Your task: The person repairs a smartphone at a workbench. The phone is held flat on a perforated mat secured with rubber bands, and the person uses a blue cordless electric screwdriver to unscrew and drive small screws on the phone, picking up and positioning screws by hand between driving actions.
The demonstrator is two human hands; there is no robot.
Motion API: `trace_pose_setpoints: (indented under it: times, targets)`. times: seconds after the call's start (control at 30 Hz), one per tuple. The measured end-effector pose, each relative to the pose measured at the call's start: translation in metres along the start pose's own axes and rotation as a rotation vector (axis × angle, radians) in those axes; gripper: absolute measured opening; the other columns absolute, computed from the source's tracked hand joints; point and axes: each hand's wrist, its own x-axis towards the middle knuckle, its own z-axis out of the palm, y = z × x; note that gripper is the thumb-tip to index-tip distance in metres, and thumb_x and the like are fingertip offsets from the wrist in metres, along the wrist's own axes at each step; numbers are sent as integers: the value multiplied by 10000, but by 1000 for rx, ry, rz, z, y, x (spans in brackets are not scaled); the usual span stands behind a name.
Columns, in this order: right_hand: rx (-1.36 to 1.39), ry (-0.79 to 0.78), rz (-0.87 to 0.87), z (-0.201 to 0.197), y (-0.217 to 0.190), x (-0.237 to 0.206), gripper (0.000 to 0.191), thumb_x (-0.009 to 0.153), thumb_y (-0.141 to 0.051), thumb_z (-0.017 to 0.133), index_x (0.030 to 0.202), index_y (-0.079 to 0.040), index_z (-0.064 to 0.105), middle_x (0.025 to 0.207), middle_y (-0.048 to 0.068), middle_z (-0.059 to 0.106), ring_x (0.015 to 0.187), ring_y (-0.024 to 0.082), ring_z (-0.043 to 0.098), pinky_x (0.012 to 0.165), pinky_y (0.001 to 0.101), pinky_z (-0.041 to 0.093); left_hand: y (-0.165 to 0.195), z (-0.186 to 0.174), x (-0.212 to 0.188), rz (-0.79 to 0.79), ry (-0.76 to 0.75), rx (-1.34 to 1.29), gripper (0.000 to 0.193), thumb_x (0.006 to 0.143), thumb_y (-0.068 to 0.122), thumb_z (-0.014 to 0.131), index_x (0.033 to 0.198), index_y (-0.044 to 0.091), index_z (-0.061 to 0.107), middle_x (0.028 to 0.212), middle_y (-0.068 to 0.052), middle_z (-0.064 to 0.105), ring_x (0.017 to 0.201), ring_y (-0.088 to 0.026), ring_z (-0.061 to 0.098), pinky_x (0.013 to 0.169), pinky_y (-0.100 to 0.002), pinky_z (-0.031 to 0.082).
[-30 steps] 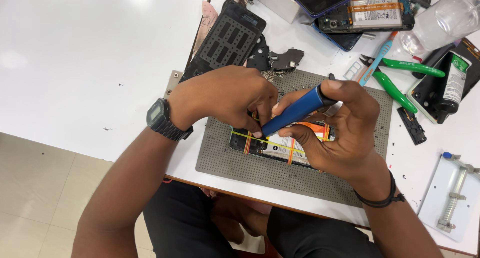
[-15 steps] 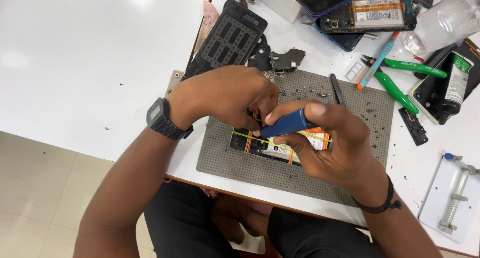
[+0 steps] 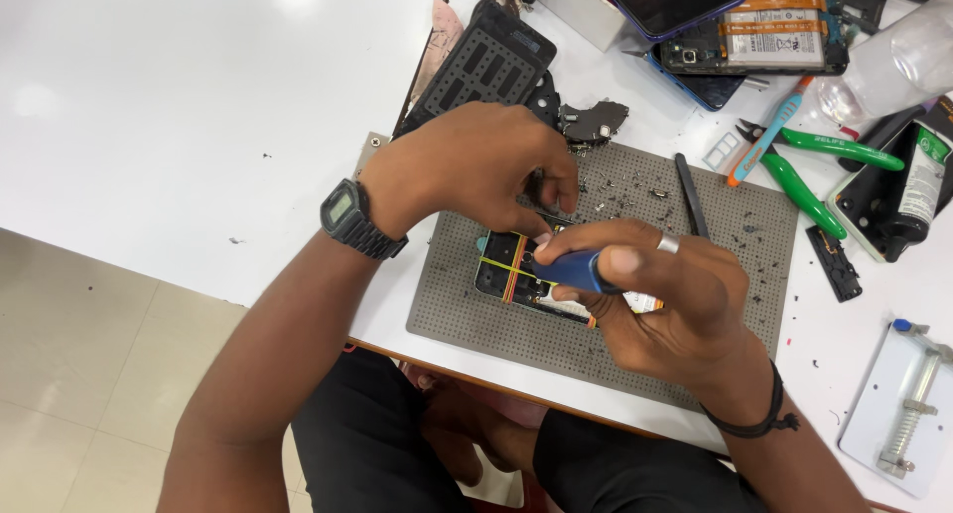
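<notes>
At the near edge of the white worktop (image 3: 149, 106), your two hands meet over an opened phone (image 3: 516, 275) lying on the grey perforated mat (image 3: 735, 265). Your right hand (image 3: 660, 304) is closed around a blue-handled screwdriver (image 3: 574, 271), which now lies low and nearly level across the phone, its tip hidden under your fingers; a second ago the handle stood up at a steep slant, so the tool has dropped and swung toward the phone's left end. Your left hand (image 3: 472, 170), with a dark wristwatch (image 3: 352, 220) on its wrist, has stayed over the phone's far edge, fingertips curled down onto it; whether they pinch a part or only steady the body cannot be told. The phone itself has not shifted: it sits at the mat's near-left part, bound by yellow and orange bands, with small black screws and specks scattered on the mat beyond it.

The change reads as the driver settling onto a new spot at the phone's left end rather than leaving it.

A black spudger (image 3: 692, 195) lies on the mat's far side. Past the mat's right edge rest green-handled pliers (image 3: 824, 165), and a metal clamp jig (image 3: 898, 409) sits at the worktop's near-right corner. A black phone frame (image 3: 481, 61) and another opened phone (image 3: 764, 36) lie along the far edge.
</notes>
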Motion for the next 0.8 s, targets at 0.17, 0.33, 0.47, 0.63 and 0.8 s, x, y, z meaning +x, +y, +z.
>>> trace_pose_setpoints:
  times: [0.17, 0.33, 0.47, 0.63, 0.8]
  targets:
    - [45, 21, 65, 2, 1, -4, 751, 894, -3, 800, 1447, -233, 348, 1114, 120, 748, 908, 200, 802, 687, 260, 636, -4, 4, 0, 7, -10, 10, 239, 669, 256, 881, 875, 172, 793, 774, 44, 762, 717, -175, 737, 610, -345, 547]
    - [-20, -6, 76, 5, -1, -5, 730, 878, 14, 807, 1393, -228, 351, 1075, 137, 760, 857, 186, 793, 620, 234, 603, -5, 5, 1, 6, -6, 16, 228, 675, 258, 875, 870, 175, 792, 762, 43, 758, 714, -179, 738, 602, -346, 542]
    - [51, 11, 73, 5, 0, -2, 732, 881, 25, 777, 1454, -214, 390, 1071, 164, 735, 948, 239, 788, 740, 296, 653, -4, 5, 0, -6, 1, 14, 229, 661, 250, 870, 864, 178, 792, 754, 43, 755, 706, -181, 737, 600, -346, 540]
    - [120, -27, 143, 3, 0, -4, 746, 933, 57, 757, 1467, -254, 339, 1140, 173, 749, 935, 201, 808, 745, 274, 651, -2, 4, -1, -18, -7, 9, 227, 655, 234, 859, 866, 184, 793, 746, 44, 752, 694, -181, 732, 585, -351, 534]
    - [156, -26, 134, 2, 3, -5, 728, 933, 69, 728, 1495, -207, 357, 1140, 188, 726, 973, 231, 789, 802, 298, 678, -3, 4, -1, -5, 3, 13, 210, 663, 229, 855, 859, 183, 795, 744, 42, 751, 693, -182, 732, 587, -349, 533]
